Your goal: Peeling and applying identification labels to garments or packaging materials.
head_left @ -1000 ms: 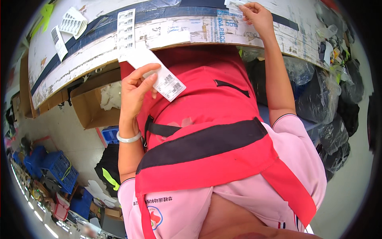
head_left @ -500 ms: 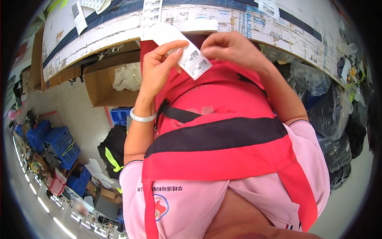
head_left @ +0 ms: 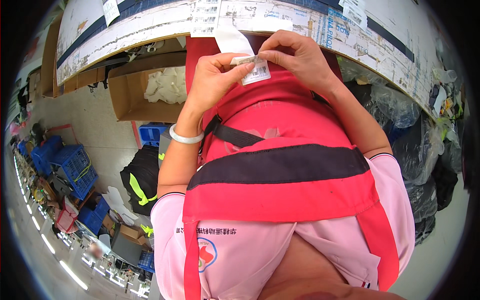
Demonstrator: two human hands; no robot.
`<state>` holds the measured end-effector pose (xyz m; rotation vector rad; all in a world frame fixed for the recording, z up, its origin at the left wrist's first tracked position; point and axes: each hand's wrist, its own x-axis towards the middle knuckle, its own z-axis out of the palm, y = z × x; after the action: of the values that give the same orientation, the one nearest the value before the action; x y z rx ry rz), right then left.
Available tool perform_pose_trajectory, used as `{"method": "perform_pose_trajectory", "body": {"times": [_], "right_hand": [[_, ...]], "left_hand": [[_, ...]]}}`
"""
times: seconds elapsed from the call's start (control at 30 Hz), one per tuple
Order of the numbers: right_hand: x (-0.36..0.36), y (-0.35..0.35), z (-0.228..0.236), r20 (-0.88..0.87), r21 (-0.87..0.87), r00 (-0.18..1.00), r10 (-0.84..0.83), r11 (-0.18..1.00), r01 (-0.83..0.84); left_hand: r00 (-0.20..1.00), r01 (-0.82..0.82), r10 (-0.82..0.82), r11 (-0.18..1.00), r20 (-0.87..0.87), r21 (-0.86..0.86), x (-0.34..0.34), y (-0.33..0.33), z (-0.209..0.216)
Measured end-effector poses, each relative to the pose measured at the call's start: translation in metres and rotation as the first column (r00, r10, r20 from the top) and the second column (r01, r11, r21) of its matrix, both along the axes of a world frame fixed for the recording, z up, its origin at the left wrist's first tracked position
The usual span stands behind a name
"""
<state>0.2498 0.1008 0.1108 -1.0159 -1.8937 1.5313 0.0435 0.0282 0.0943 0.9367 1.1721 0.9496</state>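
Note:
A white strip of barcode labels (head_left: 258, 75) hangs off the table edge between my hands, in front of the red apron. My left hand (head_left: 212, 82) is closed on it, thumb on the printed face and index finger along its upper side. The pinched thumb and index finger of my right hand (head_left: 299, 57) are at the upper right corner of the end label, where a narrow piece looks folded or lifted. My fingers partly cover that spot. The blank upper part of the strip (head_left: 231, 40) runs up toward the table.
The worn white table (head_left: 160, 27) has more barcode label sheets (head_left: 205, 20) at its edge. Beneath it stands a cardboard box (head_left: 120, 95) with crumpled pale paper (head_left: 165, 86). Plastic-wrapped dark bundles (head_left: 415, 150) lie at right; a blue crate (head_left: 75, 170) is at left.
The strip's end has come up and now lies bent across my left fingers. My right hand has moved slightly up, pinching at the label's corner. The whole view has shifted a little.

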Motion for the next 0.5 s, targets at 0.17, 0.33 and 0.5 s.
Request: {"method": "perform_pose_trajectory", "body": {"times": [0.17, 0.33, 0.5], "right_hand": [[0.003, 0.005, -0.003, 0.025, 0.005, 1.000, 0.008, 1.000, -0.009], [0.018, 0.047, -0.022, 0.134, -0.204, 0.976, -0.173, 0.959, 0.198], [0.018, 0.059, -0.011, 0.153, -0.315, 0.965, -0.211, 0.915, 0.250]], "left_hand": [[0.996, 0.042, -0.042, 0.999, 0.083, 0.003, -0.010, 0.003, -0.018], [0.996, -0.067, 0.073, 0.992, -0.054, 0.108, -0.006, 0.006, -0.017], [0.985, 0.011, -0.001, 0.998, -0.172, 0.056, -0.015, 0.005, -0.018]]}}
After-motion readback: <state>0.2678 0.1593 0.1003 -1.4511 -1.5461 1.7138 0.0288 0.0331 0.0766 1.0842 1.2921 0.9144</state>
